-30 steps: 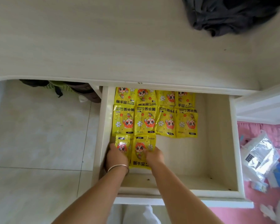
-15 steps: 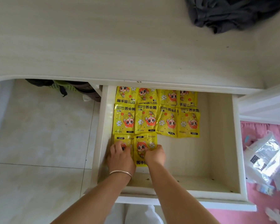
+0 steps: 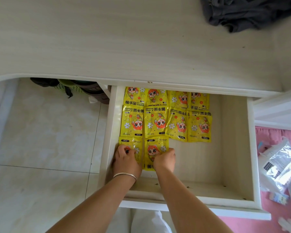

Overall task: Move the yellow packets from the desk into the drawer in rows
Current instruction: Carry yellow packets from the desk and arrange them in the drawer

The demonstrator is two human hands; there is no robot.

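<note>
Yellow packets (image 3: pixel 155 122) in drawer (image 3: pixel 236 148) | third row begun at near left | left hand (image 3: pixel 126 161), right hand (image 3: pixel 165 159) fingers curled, pressing one packet each | next: likely fetch more from desk (image 3: pixel 107 39)

yellow packets (image 3: pixel 155 123) flat, rowed in drawer (image 3: pixel 233 148)

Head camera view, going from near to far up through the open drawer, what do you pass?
Drawer front rim → left hand and right hand on the nearest two packets → middle row of four → back row → desk
</note>
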